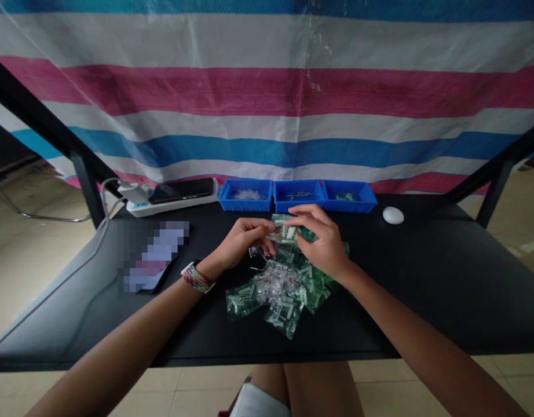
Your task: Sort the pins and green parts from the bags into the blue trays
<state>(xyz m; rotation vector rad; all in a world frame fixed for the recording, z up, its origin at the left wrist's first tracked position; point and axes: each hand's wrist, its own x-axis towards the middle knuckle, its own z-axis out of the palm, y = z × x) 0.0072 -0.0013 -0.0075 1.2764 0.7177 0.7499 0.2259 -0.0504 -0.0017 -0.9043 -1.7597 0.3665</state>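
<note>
Both of my hands grip a small clear-and-green plastic bag (286,230) above the middle of the black table. My left hand (245,236) pinches its left edge between thumb and fingers. From the right side, my right hand (321,238) closes thumb and fingertips on the bag. Small white pieces show through the plastic. Just below lies a pile of similar green-tinted bags (286,310), with clear bags of small parts (278,281) in its middle. My right hand hides part of the pile's far side.
Three blue bins (245,204) with small parts line the table's back. Left of them, a phone (182,190) rests on a white power strip (174,207). A blurred-out phone-like device (158,258) lies at left; a white mouse-like object (393,215) sits at right.
</note>
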